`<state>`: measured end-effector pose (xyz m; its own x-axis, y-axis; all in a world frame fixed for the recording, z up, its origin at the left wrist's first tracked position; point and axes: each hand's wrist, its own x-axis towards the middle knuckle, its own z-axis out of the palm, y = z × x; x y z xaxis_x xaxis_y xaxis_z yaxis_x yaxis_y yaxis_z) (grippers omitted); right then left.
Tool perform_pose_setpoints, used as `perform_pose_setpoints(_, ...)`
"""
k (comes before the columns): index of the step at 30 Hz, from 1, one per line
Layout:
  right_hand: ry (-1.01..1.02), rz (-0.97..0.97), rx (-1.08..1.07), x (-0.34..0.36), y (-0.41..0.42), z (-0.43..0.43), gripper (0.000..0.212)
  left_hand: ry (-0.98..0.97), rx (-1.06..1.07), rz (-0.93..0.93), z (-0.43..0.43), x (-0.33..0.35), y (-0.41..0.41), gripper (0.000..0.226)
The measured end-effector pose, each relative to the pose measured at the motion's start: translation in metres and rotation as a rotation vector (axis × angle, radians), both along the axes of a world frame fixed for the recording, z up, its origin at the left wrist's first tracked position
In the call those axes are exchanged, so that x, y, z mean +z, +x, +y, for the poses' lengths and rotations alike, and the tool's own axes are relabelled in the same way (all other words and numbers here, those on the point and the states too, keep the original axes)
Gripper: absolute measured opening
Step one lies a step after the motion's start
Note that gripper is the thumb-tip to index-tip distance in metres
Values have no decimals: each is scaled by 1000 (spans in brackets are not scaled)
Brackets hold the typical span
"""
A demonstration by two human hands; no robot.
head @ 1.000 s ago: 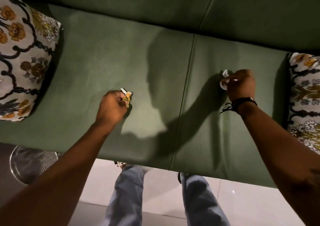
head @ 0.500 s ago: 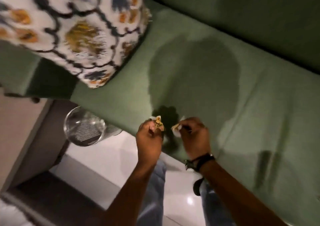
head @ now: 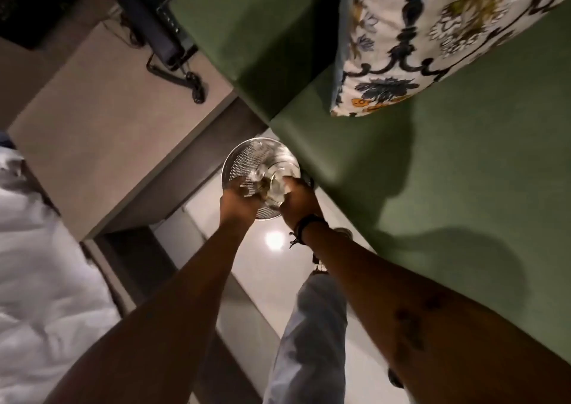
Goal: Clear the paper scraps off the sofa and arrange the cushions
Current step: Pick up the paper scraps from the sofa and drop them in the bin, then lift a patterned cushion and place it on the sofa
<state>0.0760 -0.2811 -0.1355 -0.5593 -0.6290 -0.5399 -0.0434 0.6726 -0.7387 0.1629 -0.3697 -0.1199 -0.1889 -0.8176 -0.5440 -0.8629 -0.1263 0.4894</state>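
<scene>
At the far left lies white bedding (head: 37, 264), and beside it a beige bench (head: 102, 144) carries a black corded telephone (head: 154, 26) near its back edge. Right of the bench, on the pale floor (head: 262, 273), stands a perforated metal bin (head: 247, 162), close against the front corner of the green sofa (head: 448, 171).

Both hands are over the bin's mouth, side by side and nearly touching. The left hand (head: 239, 202) is curled above the near rim; motion blur hides whether its fingers are closed on anything. The right hand (head: 298, 201), a dark band (head: 306, 226) on its wrist, is just right of it, by the sofa's edge; a bit of pale paper (head: 285, 184) shows at its fingertips, but its grip cannot be told for certain. Crumpled paper scraps (head: 272, 184) show between and just beyond the two hands, inside the bin's opening.

Farther right, a floral patterned cushion (head: 432, 39) rests on the sofa seat against the armrest, well apart from the hands.
</scene>
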Motion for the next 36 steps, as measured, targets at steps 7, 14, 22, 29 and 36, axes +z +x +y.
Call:
perform_pose_setpoints(7, -252, 70, -388, 91, -57, 87, 22, -228, -57, 312, 48, 67, -48, 37)
perform_pose_setpoints(14, -434, 123, -939, 158, -313, 133, 42, 25, -26, 715, 92, 154, -193, 118)
perform_pose_setpoints(22, -938, -190, -626, 190, -398, 99, 56, -72, 41, 1031, 88, 163, -264, 92)
perform_pose_setpoints(29, -917, -138, -963, 196, -331, 219, 55, 183, -289, 1003, 77, 181, -311, 93)
perform_pose_setpoints(36, -810, 197, -1256, 186, -338, 286, 67, 315, -626, 846, 115, 172, -424, 91)
